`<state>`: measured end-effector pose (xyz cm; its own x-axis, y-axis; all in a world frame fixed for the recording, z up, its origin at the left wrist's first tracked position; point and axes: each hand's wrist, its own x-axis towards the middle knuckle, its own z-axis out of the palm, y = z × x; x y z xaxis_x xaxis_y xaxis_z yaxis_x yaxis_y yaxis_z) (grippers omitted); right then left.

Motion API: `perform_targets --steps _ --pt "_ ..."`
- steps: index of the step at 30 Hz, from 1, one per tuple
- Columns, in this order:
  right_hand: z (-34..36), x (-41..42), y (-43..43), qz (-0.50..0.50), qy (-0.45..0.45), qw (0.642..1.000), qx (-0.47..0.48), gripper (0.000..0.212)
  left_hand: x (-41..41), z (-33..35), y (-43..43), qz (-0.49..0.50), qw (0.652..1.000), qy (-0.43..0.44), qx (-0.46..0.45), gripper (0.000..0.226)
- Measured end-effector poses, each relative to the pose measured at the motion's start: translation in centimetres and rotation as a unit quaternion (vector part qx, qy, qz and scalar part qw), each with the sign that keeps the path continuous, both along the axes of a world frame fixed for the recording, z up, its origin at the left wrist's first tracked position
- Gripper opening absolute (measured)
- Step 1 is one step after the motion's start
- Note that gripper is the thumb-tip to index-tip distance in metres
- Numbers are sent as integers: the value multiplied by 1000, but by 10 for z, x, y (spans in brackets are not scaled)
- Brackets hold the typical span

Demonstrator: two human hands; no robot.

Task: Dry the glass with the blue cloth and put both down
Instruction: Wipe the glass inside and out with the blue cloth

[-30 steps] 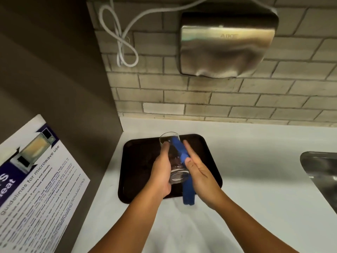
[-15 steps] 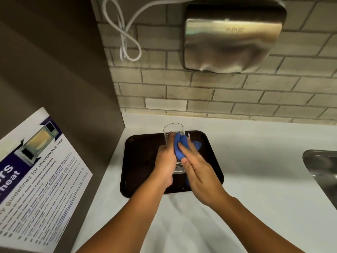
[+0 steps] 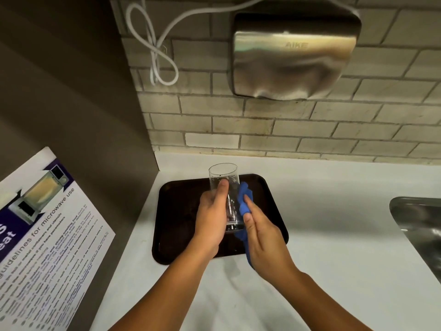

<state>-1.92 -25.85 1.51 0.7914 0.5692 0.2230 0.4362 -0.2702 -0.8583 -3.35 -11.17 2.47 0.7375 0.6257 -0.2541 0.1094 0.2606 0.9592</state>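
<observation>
Above the dark tray (image 3: pixel 176 211), left hand (image 3: pixel 211 220) grips glass (image 3: pixel 226 187); right hand (image 3: pixel 265 242) clutches blue cloth (image 3: pixel 243 201)

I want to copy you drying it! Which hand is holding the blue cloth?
The right hand holds the blue cloth, pressing it against the side of the glass. The left hand only grips the glass.

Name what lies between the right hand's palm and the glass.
The blue cloth, pressed by the right hand against the glass, in the head view.
</observation>
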Motion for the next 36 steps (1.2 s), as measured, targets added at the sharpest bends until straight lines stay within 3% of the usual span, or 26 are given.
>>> perform_targets --steps 4,7,9,12,14,19,29,34,36 --pt "-5 0 -3 59 -131 988 -51 55 -6 -2 -4 -10 999 4 51 47" --pt "9 19 -3 11 -99 994 -35 52 -14 -4 -8 -36 995 17 87 46" --pt "21 28 -3 -8 -118 992 -48 52 -18 -7 -12 -57 992 22 108 58" --pt "28 32 -1 34 -242 960 -136 69 -21 -9 -16 -66 989 19 132 77" --pt "32 38 -3 41 -271 948 -159 74 -23 -10 -15 -64 987 19 149 80" --pt "40 35 -2 32 -255 950 -174 75 -23 -16 -10 -67 981 32 179 62" --pt "41 28 8 35 -170 983 -64 57 -9 -4 -6 -38 983 15 177 46" --pt "41 42 9 -18 -6 1000 -11 54 -4 10 -6 -23 984 -4 176 55" --pt "39 36 10 -23 -2 1000 4 52 -2 16 -5 -16 984 -6 178 54"
